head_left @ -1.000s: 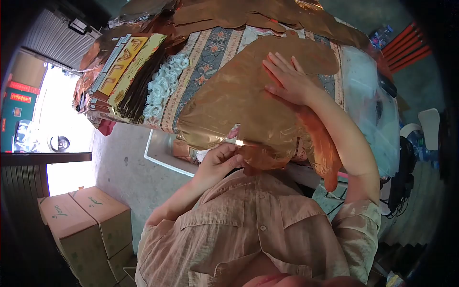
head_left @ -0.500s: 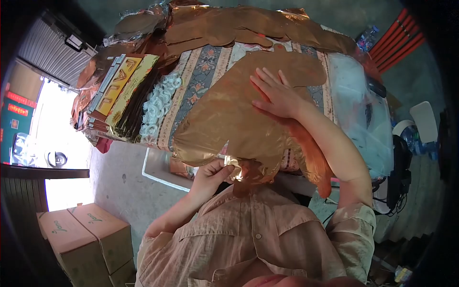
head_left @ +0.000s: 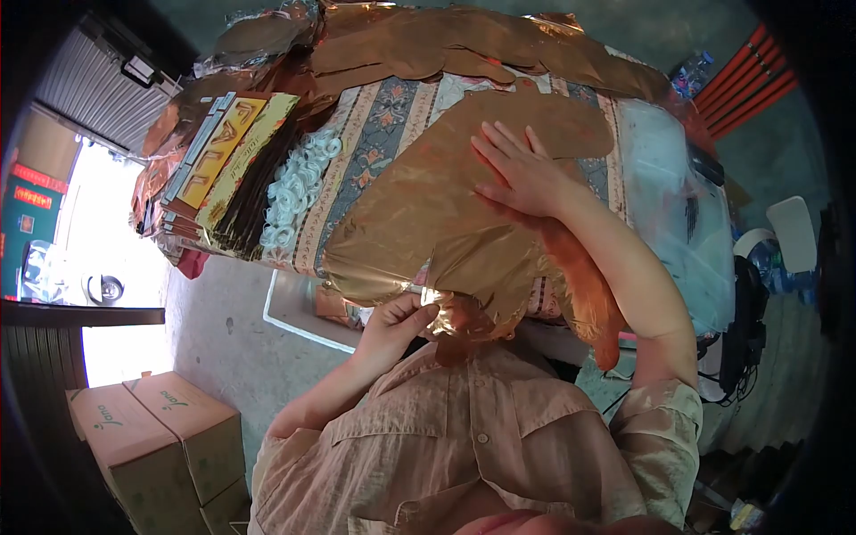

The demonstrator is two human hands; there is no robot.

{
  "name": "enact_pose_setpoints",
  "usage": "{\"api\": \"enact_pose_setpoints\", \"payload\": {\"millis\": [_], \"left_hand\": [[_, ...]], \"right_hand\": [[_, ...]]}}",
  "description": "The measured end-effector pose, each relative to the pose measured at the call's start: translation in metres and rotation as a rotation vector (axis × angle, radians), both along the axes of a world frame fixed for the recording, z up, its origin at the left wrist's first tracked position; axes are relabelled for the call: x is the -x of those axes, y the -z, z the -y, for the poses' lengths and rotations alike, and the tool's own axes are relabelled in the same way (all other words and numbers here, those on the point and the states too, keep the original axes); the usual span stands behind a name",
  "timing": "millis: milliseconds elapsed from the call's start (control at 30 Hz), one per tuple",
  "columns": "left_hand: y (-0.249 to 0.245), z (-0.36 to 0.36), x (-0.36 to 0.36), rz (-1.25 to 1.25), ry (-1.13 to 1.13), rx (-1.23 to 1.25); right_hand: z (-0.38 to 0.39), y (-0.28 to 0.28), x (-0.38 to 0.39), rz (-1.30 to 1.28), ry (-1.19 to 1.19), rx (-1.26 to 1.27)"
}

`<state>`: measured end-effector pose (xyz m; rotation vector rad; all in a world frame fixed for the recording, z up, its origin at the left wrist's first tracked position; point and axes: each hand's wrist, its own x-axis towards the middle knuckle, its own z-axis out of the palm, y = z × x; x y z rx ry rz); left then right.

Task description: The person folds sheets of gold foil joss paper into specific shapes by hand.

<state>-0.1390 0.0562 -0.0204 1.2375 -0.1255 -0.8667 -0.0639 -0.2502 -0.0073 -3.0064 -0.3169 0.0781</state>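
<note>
A large flat brown foil balloon (head_left: 401, 214) lies over the near side of the table, its front edge hanging toward my body. My left hand (head_left: 397, 328) pinches a shiny, crumpled part of that front edge between thumb and fingers. Flat on the upper part of the balloon rests my right hand (head_left: 522, 174), fingers spread and holding nothing. Beneath my right forearm hangs an orange-brown foil piece (head_left: 584, 299). More flat brown foil balloons (head_left: 383, 49) are stacked along the table's far edge.
Printed "FALL" packages (head_left: 223, 160) stand in a stack at the left, beside coils of white ribbon (head_left: 299, 187). Clear plastic bags (head_left: 669, 196) cover the table's right end. A white-rimmed bin (head_left: 308, 337) is below the front edge. Cardboard boxes (head_left: 156, 437) stand lower left.
Both hands keep nearly the same places on the foil balloon. The front edge by my left hand has shifted and creased slightly. The camera view has moved a little.
</note>
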Motion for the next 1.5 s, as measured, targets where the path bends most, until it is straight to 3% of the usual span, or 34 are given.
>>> {"api": "enact_pose_setpoints", "payload": {"millis": [233, 1100, 1300, 1500], "left_hand": [[0.018, -0.004, -0.002, 0.078, 0.117, 0.025], [0.022, -0.006, -0.002, 0.019, 0.076, 0.027], [0.026, -0.009, -0.002, -0.019, 0.072, 0.045], [0.024, -0.008, -0.003, -0.009, 0.091, 0.033]], "right_hand": [[0.001, -0.003, -0.001, -0.014, 0.001, 0.024], [0.002, -0.002, -0.001, 0.026, -0.034, 0.067], [0.006, -0.018, -0.008, -0.028, -0.012, -0.014], [0.003, -0.012, -0.026, 0.115, 0.049, -0.180]]}}
